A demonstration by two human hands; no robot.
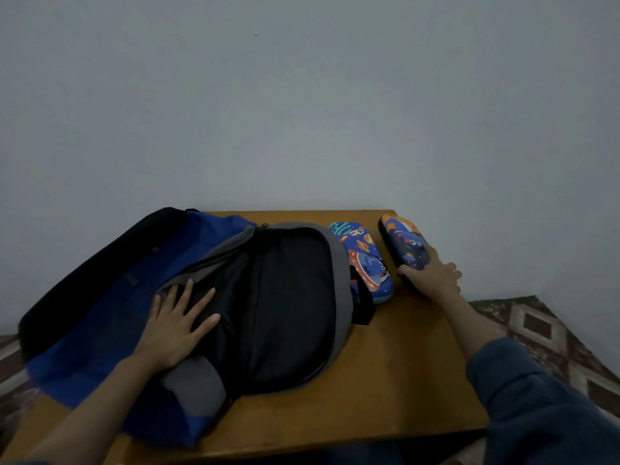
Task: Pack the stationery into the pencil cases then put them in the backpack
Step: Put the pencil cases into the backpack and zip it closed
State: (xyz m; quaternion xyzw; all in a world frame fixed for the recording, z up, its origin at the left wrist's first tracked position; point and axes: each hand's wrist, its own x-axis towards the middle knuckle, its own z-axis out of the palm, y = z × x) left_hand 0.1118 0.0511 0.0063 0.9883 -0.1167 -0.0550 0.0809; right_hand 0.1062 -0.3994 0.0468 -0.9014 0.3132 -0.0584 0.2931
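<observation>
1. While the left hand (177, 323) lies flat, fingers spread, on the open backpack (235, 307), holding nothing, the right hand (432, 275) closes its fingers around the near end of the dark case (404, 243) at the surface's (385, 380) far right.
2. Both cases look shut, so packing seems done; loading the bag is in hand.
3. Next: lift that case left into the opening, clearing the second case (364, 260) between them.
4. No readable writing; only space cartoons.
</observation>
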